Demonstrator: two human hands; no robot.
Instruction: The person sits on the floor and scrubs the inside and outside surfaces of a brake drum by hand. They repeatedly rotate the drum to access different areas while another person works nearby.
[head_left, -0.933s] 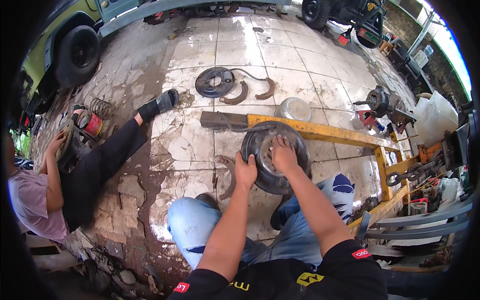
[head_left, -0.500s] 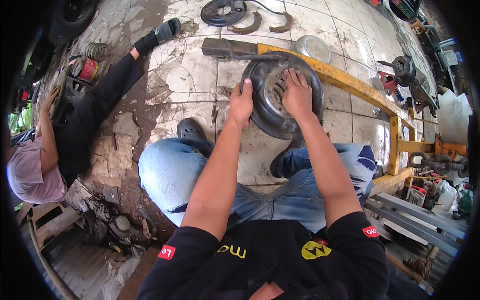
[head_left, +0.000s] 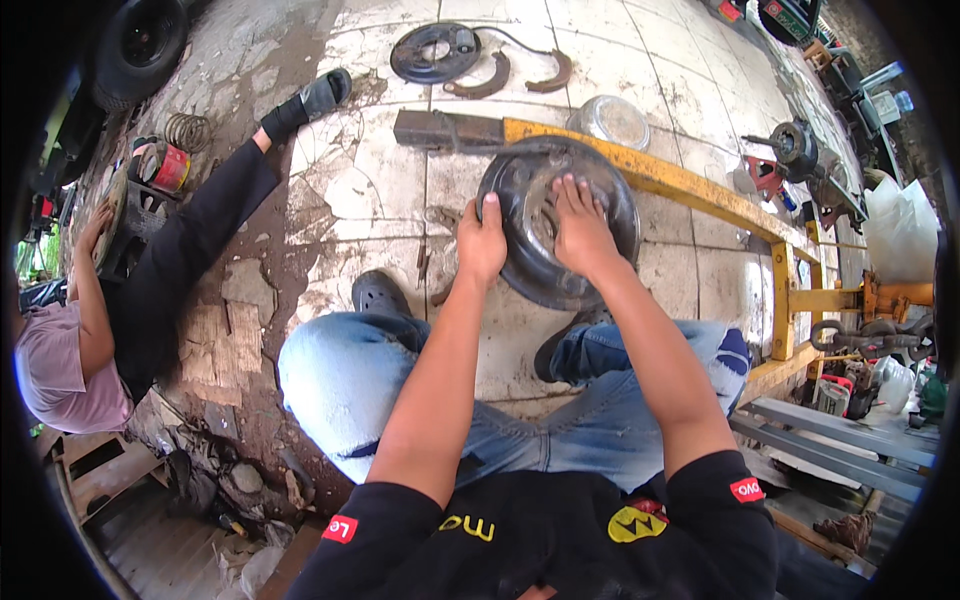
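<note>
A black round metal plate (head_left: 520,262), looking like a brake backing plate with a raised centre, is over the tiled floor between my knees and a yellow steel frame. My left hand (head_left: 482,240) grips its left rim, thumb up along the edge; the other fingers are partly hidden. My right hand (head_left: 582,225) lies on its face right of the centre, fingers stretched out. The plate's middle is smeared and partly covered by that hand. The yellow frame (head_left: 660,175) passes just behind the plate, its dark end (head_left: 440,130) to the left.
Farther off lie another black backing plate (head_left: 436,53), two curved brake shoes (head_left: 487,78) and a round silver metal part (head_left: 612,122). A co-worker (head_left: 80,350) sits at left, one leg stretched toward the middle. A hub assembly (head_left: 795,145) stands at right. Grey metal bars (head_left: 840,430) lie lower right.
The whole view has shifted, so the floor things, the plate and my hands appear lower. Both hands stay on the plate in much the same places; its centre now looks more blurred.
</note>
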